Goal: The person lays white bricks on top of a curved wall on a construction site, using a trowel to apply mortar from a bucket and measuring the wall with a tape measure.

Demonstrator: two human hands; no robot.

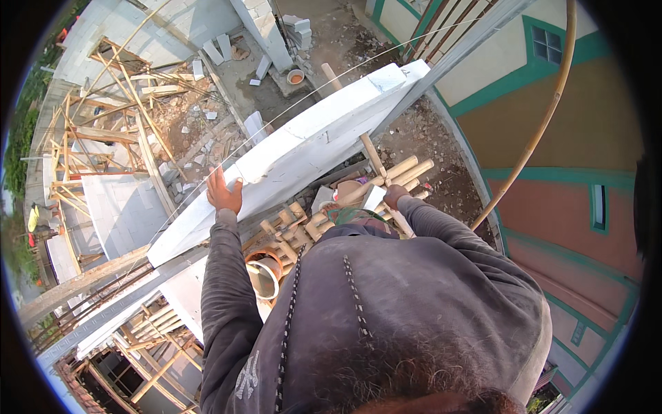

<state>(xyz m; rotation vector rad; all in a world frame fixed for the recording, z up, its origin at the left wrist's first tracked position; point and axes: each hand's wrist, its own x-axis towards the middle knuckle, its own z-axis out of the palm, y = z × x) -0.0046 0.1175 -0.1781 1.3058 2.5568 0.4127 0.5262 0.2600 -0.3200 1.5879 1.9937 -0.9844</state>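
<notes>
My left hand (pixel 225 194) lies on top of the white block wall (pixel 303 148), fingers apart and thumb out to the side, close to a thin taut string (pixel 293 102). It holds nothing. Lower down on the other side, my right hand (pixel 395 196) is closed beside a small white block piece (pixel 374 198) and the bamboo poles (pixel 407 170). What lies inside its fingers is hidden from this view.
Below me, bamboo poles form a platform, with a bucket (pixel 264 277) at its left. A long bamboo pole (pixel 529 148) curves up at the right, before a painted building (pixel 552 221). Beyond the wall lie rubble, timber framing (pixel 141 121) and loose white blocks (pixel 263 67).
</notes>
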